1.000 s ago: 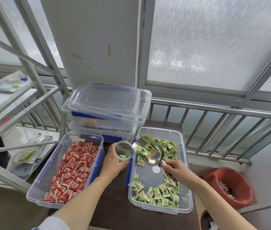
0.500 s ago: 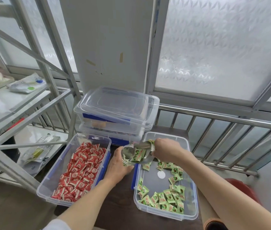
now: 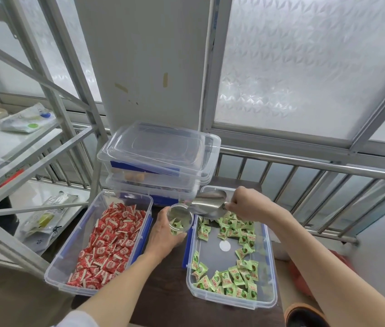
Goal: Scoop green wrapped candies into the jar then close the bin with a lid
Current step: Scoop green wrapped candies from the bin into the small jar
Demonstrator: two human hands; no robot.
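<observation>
Gripping the handle of a metal scoop (image 3: 208, 204), the right hand (image 3: 249, 202) tips its mouth down against the rim of the clear jar (image 3: 180, 219). That jar, with a few green candies inside, is wrapped in the left hand (image 3: 165, 233) between the two open bins. Green wrapped candies (image 3: 231, 277) lie scattered in the right bin (image 3: 267, 300) at the tabletop's right edge; red candies (image 3: 109, 244) fill the left bin (image 3: 57, 274). Loose lids (image 3: 161, 147) top the stacked boxes at the far edge.

Scoop (image 3: 208, 204) tipped over held jar (image 3: 179, 220)
</observation>
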